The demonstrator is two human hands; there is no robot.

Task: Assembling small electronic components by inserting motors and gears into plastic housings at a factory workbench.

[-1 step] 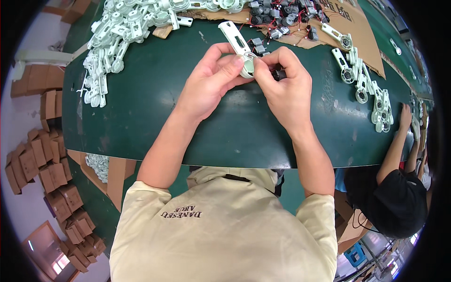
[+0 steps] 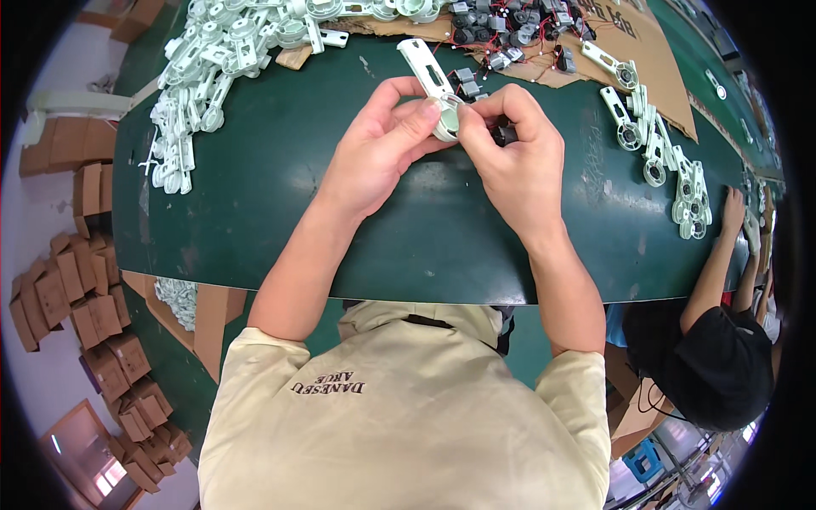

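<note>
Both my hands meet over the dark green table [image 2: 280, 195]. My left hand [image 2: 382, 144] grips the round end of a white plastic part [image 2: 427, 70] whose long flat arm points away from me. Against that same round end, my right hand [image 2: 514, 157] pinches with thumb and forefinger. A small dark motor [image 2: 504, 133] shows just under my right fingers; whether they hold it I cannot tell.
A heap of white plastic parts [image 2: 221, 51] lies at the far left of the table. Small motors with red wires [image 2: 510, 34] sit on cardboard at the back. Similar white parts with round ends [image 2: 671, 170] line the right side. A co-worker [image 2: 705, 365] reaches a hand [image 2: 733, 208] onto the table at right. Cardboard boxes [image 2: 76, 297] cover the floor at left.
</note>
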